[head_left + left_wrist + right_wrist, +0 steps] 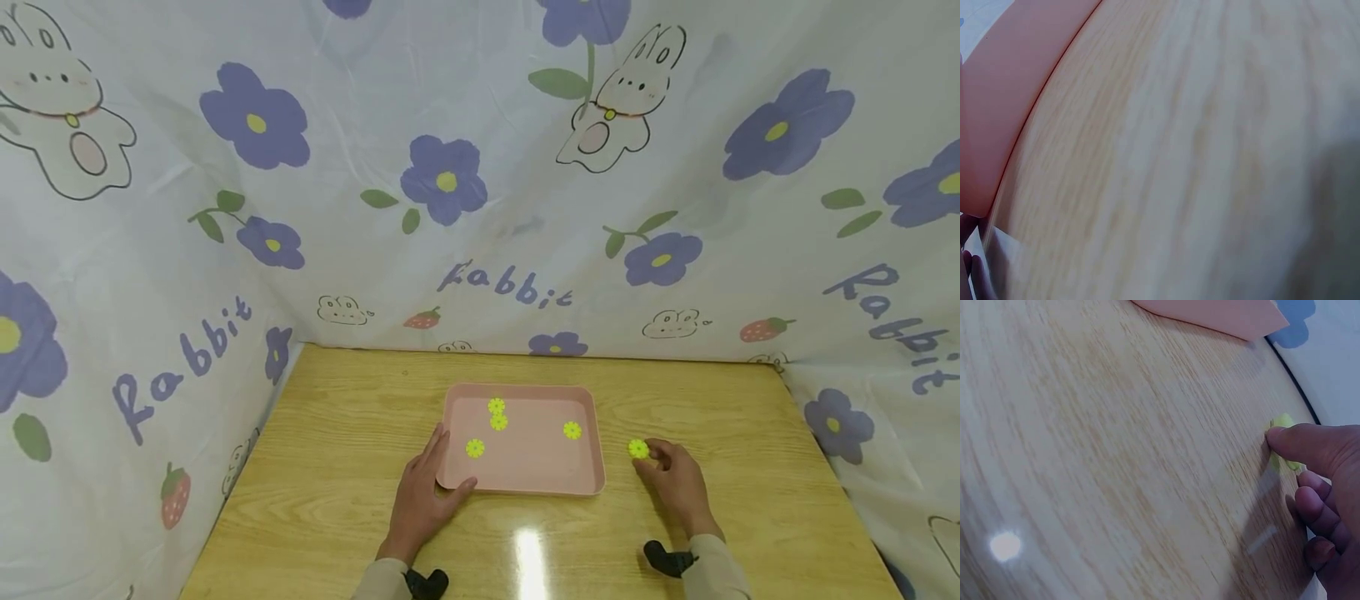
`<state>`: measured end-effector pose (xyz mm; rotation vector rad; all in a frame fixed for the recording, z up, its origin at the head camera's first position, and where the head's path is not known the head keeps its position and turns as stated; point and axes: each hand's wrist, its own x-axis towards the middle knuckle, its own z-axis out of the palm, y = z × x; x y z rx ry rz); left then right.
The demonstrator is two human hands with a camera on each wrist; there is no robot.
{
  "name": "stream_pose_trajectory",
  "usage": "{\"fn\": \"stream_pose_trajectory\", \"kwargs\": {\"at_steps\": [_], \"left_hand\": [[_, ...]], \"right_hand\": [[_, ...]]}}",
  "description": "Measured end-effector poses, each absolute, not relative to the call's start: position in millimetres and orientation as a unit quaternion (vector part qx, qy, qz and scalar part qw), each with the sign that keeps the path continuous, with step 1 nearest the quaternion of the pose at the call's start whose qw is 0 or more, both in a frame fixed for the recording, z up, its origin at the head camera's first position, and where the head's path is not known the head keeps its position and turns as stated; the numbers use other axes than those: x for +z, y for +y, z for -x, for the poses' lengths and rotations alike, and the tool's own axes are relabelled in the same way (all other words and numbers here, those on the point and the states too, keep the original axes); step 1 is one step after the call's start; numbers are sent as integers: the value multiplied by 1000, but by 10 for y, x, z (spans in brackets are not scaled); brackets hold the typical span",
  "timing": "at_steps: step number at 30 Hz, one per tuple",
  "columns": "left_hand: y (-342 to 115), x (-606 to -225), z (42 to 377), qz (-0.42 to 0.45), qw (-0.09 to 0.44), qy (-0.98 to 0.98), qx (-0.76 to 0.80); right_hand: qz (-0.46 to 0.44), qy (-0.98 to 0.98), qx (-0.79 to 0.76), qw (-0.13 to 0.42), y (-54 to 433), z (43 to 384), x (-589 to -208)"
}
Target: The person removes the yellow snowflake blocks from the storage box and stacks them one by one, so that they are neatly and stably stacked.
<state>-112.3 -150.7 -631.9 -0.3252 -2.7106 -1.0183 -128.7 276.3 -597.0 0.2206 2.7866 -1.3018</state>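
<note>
"Where's the piece you have?"

"That small yellow-green, flower-shaped piece is pinched between the thumb and fingers of my right grip, near the right side of a shallow pink rectangular tray. I can't tell whether it touches the desk."

"And your left?"

"My left grip rests against the tray's near left corner, straight fingers along the left side, thumb at the near edge."

"What's lying inside?"

"Four matching flowers: one flower toward the left, a close pair farther back, and another flower toward the right."

"And around it all?"

"The light wood-grain desk, with a bright reflection in front of the tray. Behind hangs white cloth printed with purple flowers, rabbits and strawberries."
</note>
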Motion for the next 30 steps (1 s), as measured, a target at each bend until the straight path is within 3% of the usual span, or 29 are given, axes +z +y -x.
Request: {"fn": "stream_pose_trajectory", "kwargs": {"at_steps": [12,30], "left_hand": [[-1508,-6323,1124,108,113,-926,-344],[-1508,-6333,1122,107,109,-927,-343]], "right_hand": [[-55,902,-426,53,2748,1309,-5809],[-3,898,-441,1,2281,1566,-5582]]}}
